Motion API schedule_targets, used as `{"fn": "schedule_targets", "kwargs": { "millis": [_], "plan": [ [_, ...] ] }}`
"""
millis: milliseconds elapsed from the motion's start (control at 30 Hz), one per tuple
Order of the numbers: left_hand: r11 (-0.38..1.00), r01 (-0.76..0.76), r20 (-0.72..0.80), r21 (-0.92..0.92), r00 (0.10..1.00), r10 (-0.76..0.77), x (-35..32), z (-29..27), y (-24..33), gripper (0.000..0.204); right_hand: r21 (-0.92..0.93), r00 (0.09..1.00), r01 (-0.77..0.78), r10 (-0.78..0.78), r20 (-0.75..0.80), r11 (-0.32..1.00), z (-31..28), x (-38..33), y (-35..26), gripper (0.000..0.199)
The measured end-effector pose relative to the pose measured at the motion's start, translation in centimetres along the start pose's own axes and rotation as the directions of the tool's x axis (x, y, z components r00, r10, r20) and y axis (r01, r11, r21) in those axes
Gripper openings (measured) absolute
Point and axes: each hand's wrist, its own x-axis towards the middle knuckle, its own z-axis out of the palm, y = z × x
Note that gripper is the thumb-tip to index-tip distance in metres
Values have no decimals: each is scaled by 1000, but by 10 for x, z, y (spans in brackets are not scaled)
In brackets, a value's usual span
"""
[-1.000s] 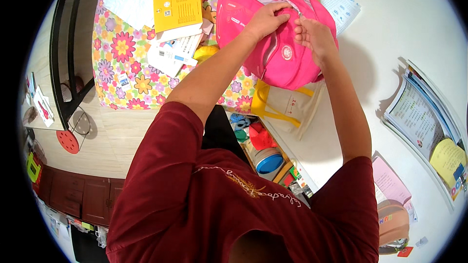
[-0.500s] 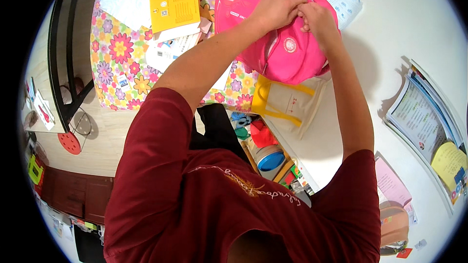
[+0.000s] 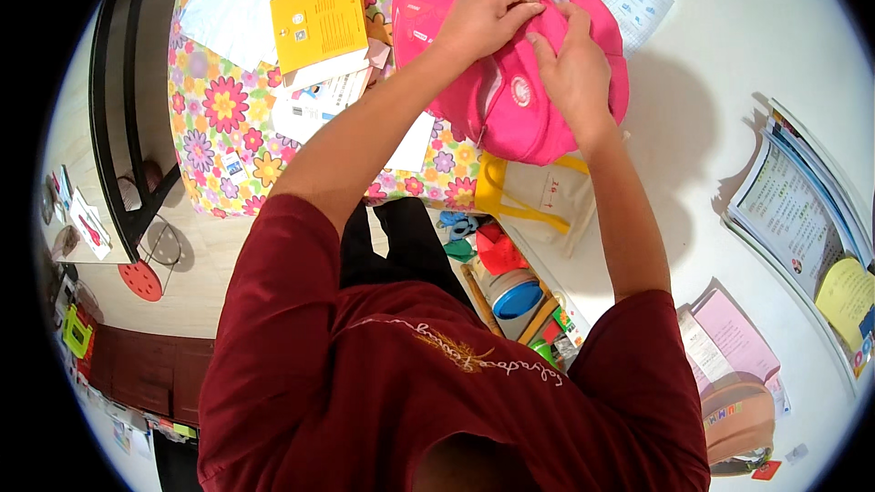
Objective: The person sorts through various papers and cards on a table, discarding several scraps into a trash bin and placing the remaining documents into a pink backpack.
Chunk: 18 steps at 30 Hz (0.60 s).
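Observation:
A bright pink backpack point(image 3: 506, 132) lies on the flowered tablecloth and the white tabletop, with a round pale badge on its front. At its upper part, the fingers of my left hand point(image 3: 483, 23) are pinched on the bag, near a small shiny bit too small to name. My right hand point(image 3: 576, 73) rests on the pink fabric just to the right, thumb and fingers apart. The fingertips of both hands are close together but not touching. What lies under the right palm is hidden.
Left of the bag are a yellow box point(image 3: 321, 23), papers and a pale plastic packet point(image 3: 232, 9). A cream tote with yellow handles point(image 3: 492, 187) lies below it, over a filled drawer point(image 3: 515, 296). Books point(image 3: 802, 228) and a pink sheet point(image 3: 736, 337) lie on the right.
My hands were together on the bag and have come apart. The right hand has moved down and its fingers have spread. The backpack has shifted slightly left in view.

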Motion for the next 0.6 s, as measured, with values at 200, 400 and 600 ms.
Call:
{"fn": "schedule_targets", "kwargs": {
  "millis": [200, 400, 600],
  "plan": [
    [946, 143, -165, -292, 966, -197, -37, -25, -4, 17, 264, 996, -76, 63, 60, 962, 2, -34, -40, 49],
    [822, 329, -238, -464, 848, -474, -51, -69, -64, 16, 487, 991, -118, 75, 107, 865, 9, -72, -72, 48],
    [873, 487, -327, 4, 826, -459, -39, -100, -163, 27, 549, 978, -179, 86, 190, 816, 6, -94, -62, 52]
  ]
}}
